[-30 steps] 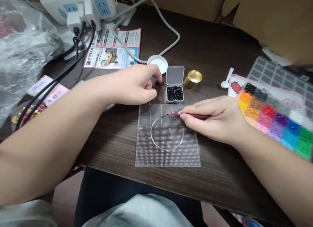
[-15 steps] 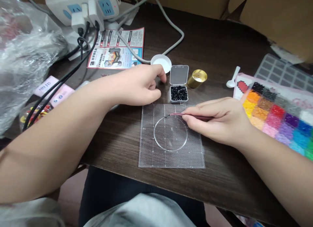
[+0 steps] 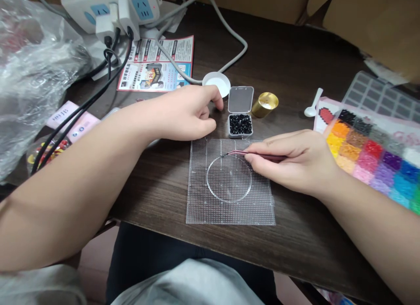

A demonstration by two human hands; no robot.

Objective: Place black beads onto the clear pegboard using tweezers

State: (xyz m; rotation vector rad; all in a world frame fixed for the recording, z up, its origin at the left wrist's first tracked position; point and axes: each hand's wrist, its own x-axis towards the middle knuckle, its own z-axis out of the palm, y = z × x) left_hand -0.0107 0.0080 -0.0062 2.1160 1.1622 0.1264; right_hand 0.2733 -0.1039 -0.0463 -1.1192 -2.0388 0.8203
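My right hand (image 3: 295, 160) is closed on pink bent-tip tweezers (image 3: 238, 152). Their tips touch a few tiny black beads (image 3: 224, 156) at the top of a thin pale ring outline (image 3: 207, 178) on the clear pegboard (image 3: 200, 213). My left hand (image 3: 193, 112) hovers or rests above the board's upper left corner, index finger and thumb apart, the other fingers curled, nothing seen in it. Its index finger is close to a white round dish (image 3: 216, 82). Just behind the board sits a small clear box of black beads (image 3: 240, 124), its lid (image 3: 241, 99) raised.
A gold cup (image 3: 265, 104) stands right of the box. Farther right lie a white spoon (image 3: 314, 103) and a sorted tray of coloured beads (image 3: 374, 160). A power strip (image 3: 111, 7), black cables (image 3: 85, 106), a printed leaflet (image 3: 157, 68) and crumpled plastic (image 3: 36, 73) occupy the left.
Almost nothing differs. Both hands, the tweezers and the beads keep their places, with only a very slight shift of the whole view.
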